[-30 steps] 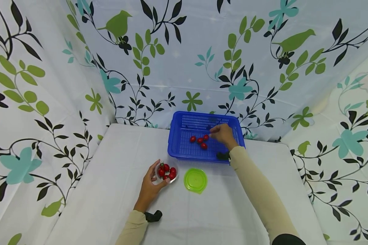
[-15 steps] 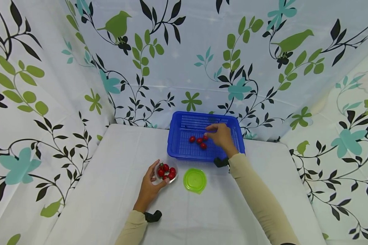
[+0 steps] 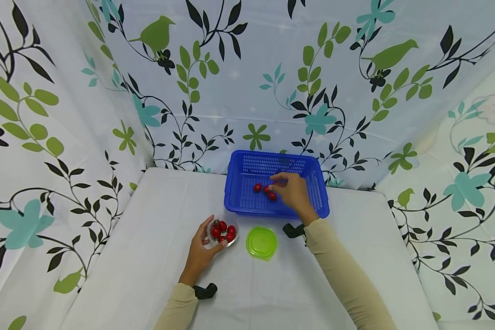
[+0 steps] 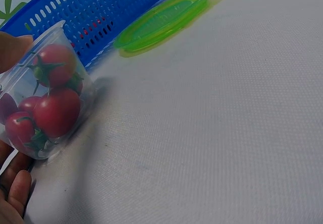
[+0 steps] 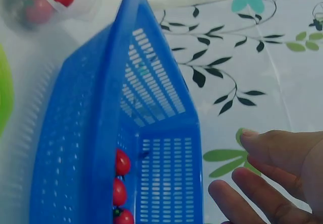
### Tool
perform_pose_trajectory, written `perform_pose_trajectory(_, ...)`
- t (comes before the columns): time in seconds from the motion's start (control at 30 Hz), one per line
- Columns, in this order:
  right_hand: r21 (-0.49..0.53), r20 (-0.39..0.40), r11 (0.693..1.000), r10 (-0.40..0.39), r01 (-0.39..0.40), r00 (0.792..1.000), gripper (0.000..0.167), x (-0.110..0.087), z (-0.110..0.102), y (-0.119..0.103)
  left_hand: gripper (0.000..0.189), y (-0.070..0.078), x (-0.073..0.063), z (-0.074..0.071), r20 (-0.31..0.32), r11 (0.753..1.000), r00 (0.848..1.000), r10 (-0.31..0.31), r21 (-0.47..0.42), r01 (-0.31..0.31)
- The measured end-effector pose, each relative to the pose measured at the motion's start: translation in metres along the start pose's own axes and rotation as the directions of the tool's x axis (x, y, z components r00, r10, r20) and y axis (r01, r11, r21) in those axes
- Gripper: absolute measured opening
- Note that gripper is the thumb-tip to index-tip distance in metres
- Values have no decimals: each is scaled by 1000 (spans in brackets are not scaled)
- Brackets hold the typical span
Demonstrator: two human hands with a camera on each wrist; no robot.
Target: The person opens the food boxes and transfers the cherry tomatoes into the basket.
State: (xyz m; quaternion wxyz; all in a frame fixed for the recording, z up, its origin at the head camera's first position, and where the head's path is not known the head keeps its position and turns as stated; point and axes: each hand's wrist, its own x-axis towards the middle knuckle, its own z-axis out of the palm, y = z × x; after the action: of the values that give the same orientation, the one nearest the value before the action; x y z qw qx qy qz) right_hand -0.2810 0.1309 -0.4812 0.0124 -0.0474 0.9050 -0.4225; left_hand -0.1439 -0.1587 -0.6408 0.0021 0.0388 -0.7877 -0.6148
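My left hand (image 3: 203, 252) holds a small clear plastic tub (image 4: 88, 95) by its side on the white table, thumb at the rim and fingers around the far side. Several cherry tomatoes (image 4: 58, 112) with green stems fill it. My right hand (image 3: 294, 192) hovers inside the blue basket (image 3: 230, 204), thumb and fingers apart over a few loose cherry tomatoes (image 3: 257, 187). One tomato is partly hidden beneath that hand. The right wrist view shows the fingers (image 5: 262, 193) spread, with nothing between them.
Between the tub and my right forearm lies a bright green lid (image 3: 261, 243) on the white tablecloth (image 3: 247, 288). The perforated basket stands at the table's back edge, against a leaf-patterned curtain (image 3: 231, 91). Dark wrist straps (image 3: 206, 291) show on both arms.
My right hand has moved left and slightly toward me within the basket, now covering part of the tomatoes. The left hand and tub have stayed in place.
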Motion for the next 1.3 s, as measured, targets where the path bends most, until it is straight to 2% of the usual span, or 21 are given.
perform_pose_trajectory(0.2,9,-6,1000,-7,7,1000,24,-11,8,-6,96,0,0,0,-5,1000,1000,13,16,-13)
perform_pose_trajectory(0.67,105,-21,991,-83,85,996,26,-38,28,-15,102,-1,-1,2,4,999,999,41,1,-41)
perform_pose_trajectory(0.9,98,-28,991,-91,93,995,27,-50,42,-22,104,1,-1,2,8,999,999,34,-12,-34)
perform_pose_trajectory(1.3,145,54,980,-143,134,988,31,-68,69,-25,106,-2,-1,1,25,999,999,48,5,-48)
